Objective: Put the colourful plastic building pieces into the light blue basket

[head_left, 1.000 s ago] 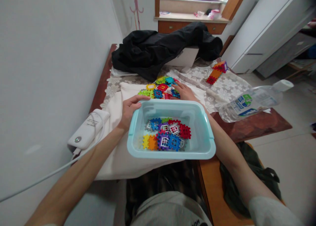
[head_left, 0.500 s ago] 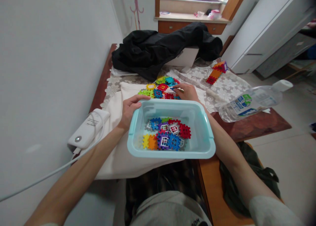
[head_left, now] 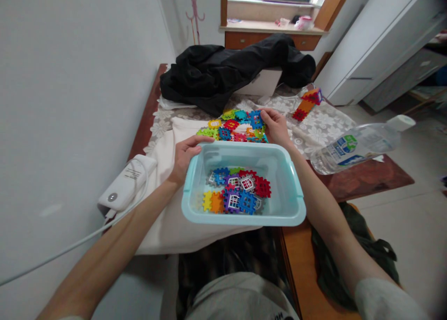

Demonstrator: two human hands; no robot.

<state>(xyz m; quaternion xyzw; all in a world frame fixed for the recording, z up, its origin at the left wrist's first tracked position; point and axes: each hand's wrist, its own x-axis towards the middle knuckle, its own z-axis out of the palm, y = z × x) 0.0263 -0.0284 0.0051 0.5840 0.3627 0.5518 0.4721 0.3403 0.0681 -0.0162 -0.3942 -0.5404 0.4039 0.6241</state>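
- From where I stand, taking the basin's middle as the clock's centre, the blue tile [head_left: 256,119] is raised just past 12 o'clock, above the heap of coloured tiles [head_left: 225,133] on the bench [head_left: 380,173].
- That tile looks like thin moulded plastic; I'd judge it light and stiff, smooth on its face but easy to grip by its toothed edge, with the cut-out window bars its weakest part.
- The pale blue basin [head_left: 244,220] seems light too, its wall perhaps giving a little; the thick rolled rim looks like the best place to take hold. Several tiles [head_left: 247,202] lie inside it.
- The right hand [head_left: 277,126] pinches the blue tile at its 3 o'clock edge, thumb and fingers nearly closed on it.
- The left hand [head_left: 184,158], at the basin's 10 o'clock corner, is half curled and grasps the rim, fingers lying along the far side.
- A clear bottle [head_left: 352,145] leans near 2 o'clock, well apart from both hands; a white power unit [head_left: 127,185] sits at 9.
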